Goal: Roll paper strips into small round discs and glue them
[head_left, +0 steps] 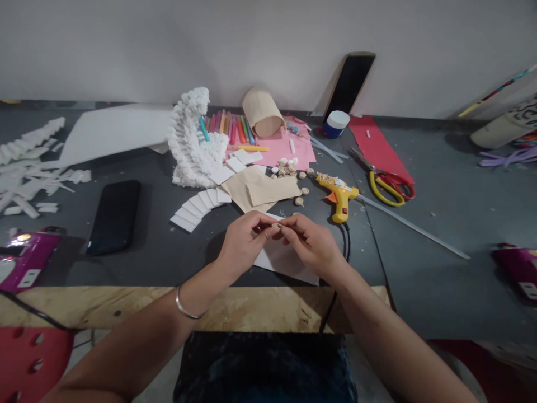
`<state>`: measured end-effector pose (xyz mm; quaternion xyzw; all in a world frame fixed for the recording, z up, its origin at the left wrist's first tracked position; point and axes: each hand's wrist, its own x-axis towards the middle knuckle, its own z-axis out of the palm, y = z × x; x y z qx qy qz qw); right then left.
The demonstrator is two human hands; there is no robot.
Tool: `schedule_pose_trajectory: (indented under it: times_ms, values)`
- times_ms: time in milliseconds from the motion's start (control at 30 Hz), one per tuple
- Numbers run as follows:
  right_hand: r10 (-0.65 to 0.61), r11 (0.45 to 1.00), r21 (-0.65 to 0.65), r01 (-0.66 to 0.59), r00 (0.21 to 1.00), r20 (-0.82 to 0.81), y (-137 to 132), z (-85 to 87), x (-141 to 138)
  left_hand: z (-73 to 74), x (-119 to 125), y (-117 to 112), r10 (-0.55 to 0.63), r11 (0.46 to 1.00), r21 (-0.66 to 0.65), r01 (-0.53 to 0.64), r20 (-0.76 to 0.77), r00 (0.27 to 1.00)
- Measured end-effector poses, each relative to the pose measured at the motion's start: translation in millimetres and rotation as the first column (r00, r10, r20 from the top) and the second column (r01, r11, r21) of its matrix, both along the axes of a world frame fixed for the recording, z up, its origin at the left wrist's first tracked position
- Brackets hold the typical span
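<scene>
Both my left hand [245, 240] and my right hand [312, 240] pinch a small beige piece of paper [277, 225] between their fingertips; its exact shape is mostly hidden. Below the hands lies a white sheet [289, 263] on the dark table. Just beyond them are beige paper pieces [274, 190] and several small rolled beige and white paper coils [289, 168]. To the left, white card rectangles [197, 207] lie fanned out. A yellow hot glue gun [342, 196] rests to the right of my right hand.
Scissors [388, 184] and a glue stick [419, 229] lie right. A phone [113, 215] lies left; another [350, 84] leans on the wall. Behind stand a white fluffy curved shape [191, 140], a beige cylinder [264, 112], a small jar [335, 123] and coloured markers [235, 127].
</scene>
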<state>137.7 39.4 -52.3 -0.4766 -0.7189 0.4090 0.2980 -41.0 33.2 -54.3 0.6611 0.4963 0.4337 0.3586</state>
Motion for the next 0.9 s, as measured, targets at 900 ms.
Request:
schedule_pose_trajectory:
  times_ms: [900]
  values:
    - [-0.068,0.992,-0.119,0.046,0.98,-0.186,4.1,-3.5,5.0,-3.7,5.4,-0.3,-0.01,0.997,0.081,0.004,0.072,0.997]
